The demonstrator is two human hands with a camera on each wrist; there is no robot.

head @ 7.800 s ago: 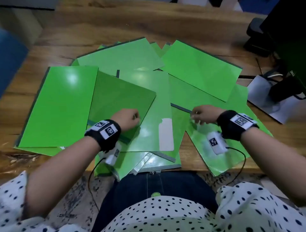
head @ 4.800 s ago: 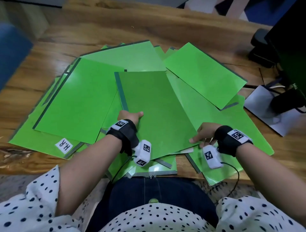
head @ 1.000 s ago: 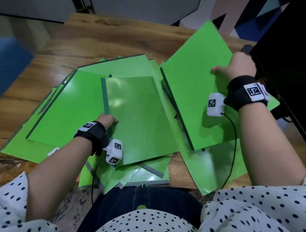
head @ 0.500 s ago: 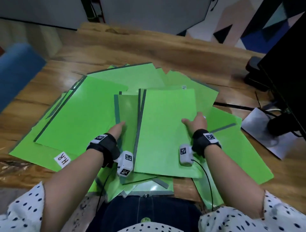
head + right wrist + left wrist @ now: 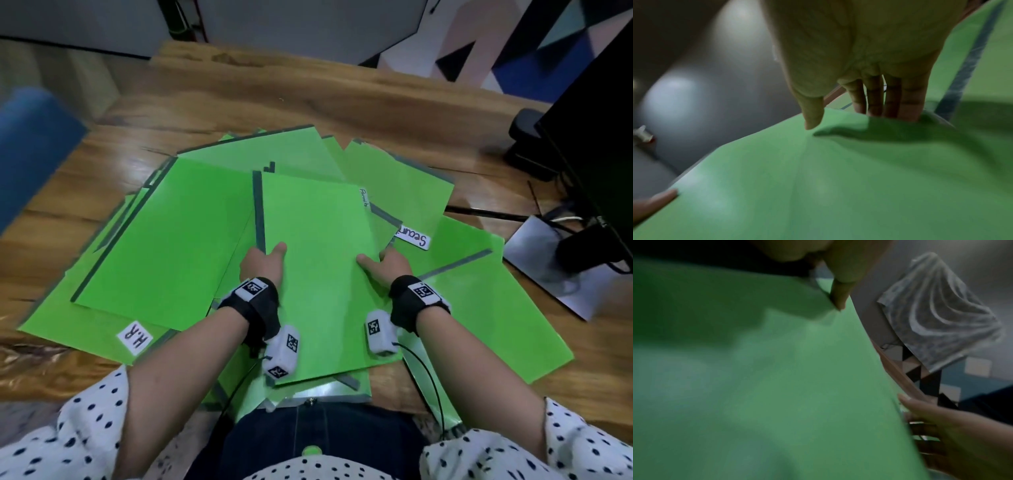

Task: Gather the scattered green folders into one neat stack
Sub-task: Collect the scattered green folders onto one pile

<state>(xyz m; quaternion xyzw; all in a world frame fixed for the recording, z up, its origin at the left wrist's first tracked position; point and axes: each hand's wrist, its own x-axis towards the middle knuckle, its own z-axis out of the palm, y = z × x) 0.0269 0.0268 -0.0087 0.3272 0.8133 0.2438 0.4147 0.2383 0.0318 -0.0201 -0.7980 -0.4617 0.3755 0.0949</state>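
Head view: left hand gripping the left, dark-spined edge of a flat bright green card folder, thumb laid on top, fingers tucked below. Right hand clamped on the same folder's right edge, thumb on the cover, four fingers straight and slipped beneath, as seen from the right wrist. Held folder topmost, at the near middle of a loose spread of matching green folders fanned out over a brown wooden table. White labels showing on two lower ones: "H.R" at near left, another just right of the held folder. Black monitor stand at far right.
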